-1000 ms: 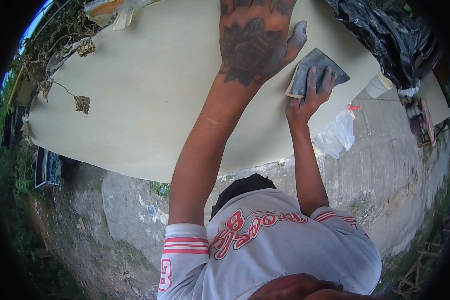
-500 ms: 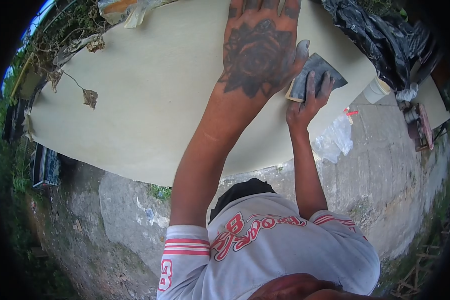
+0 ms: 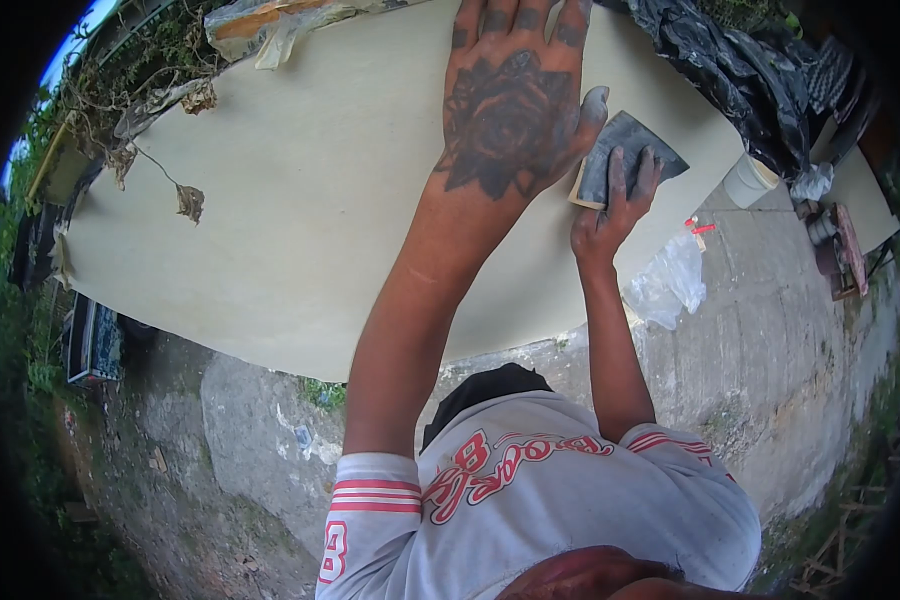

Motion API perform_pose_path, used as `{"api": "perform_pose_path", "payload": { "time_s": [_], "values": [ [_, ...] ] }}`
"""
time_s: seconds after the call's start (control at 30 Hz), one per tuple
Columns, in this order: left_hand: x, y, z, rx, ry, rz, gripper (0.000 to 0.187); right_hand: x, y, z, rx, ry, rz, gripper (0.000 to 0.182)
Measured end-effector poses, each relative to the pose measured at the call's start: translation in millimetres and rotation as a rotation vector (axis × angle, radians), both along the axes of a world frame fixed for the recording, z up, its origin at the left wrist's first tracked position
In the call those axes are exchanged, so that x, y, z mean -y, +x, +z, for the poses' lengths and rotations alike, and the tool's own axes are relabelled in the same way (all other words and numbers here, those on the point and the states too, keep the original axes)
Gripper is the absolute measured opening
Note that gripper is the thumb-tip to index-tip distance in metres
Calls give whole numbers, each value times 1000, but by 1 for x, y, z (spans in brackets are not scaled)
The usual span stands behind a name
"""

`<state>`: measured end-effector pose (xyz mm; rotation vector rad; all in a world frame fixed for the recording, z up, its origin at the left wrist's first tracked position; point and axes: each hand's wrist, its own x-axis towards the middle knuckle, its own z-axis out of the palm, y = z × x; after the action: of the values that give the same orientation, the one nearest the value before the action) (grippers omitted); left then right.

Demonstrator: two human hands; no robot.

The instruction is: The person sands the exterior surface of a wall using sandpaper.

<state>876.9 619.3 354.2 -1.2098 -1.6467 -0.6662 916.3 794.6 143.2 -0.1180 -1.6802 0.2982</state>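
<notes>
A large pale board (image 3: 270,200) spreads out in front of me. Over its upper part lies my left hand (image 3: 510,110), tattooed on the back, with its fingers apart and their tips cut off by the top edge of the view. It holds nothing that I can see. Just right of its thumb, my right hand (image 3: 620,205) grips a dark grey sheet (image 3: 625,145), which looks like sandpaper, against the board. A pale edge shows under the sheet's left side.
Black plastic (image 3: 740,85) lies at the upper right, near a white bucket (image 3: 748,182). Clear plastic (image 3: 670,280) is on the concrete floor (image 3: 760,330). Dry vines with a hanging leaf (image 3: 190,203) reach over the board's left side. A dark crate-like object (image 3: 95,340) is at lower left.
My left hand appears slightly lower and further left, with more of its fingers in view. My right hand and the grey sheet have shifted slightly left in view.
</notes>
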Motion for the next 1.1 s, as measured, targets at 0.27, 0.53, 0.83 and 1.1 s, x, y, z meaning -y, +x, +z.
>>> {"api": "perform_pose_path", "payload": {
  "time_s": [0.27,0.53,0.83,1.1],
  "values": [
    [1,2,1,44,-12,-13,76,2,-1,1,-17,-15,6,68],
    [8,-6,5,24,-60,-6,74,4,8,10,-21,-17,59,65],
    [42,-33,-39,-218,43,255,65,9,10,25,-31,-43,-8,57],
    [90,-38,-54,-240,260,418,55,30,-4,44,-118,-11,35,58]
  ]
}}
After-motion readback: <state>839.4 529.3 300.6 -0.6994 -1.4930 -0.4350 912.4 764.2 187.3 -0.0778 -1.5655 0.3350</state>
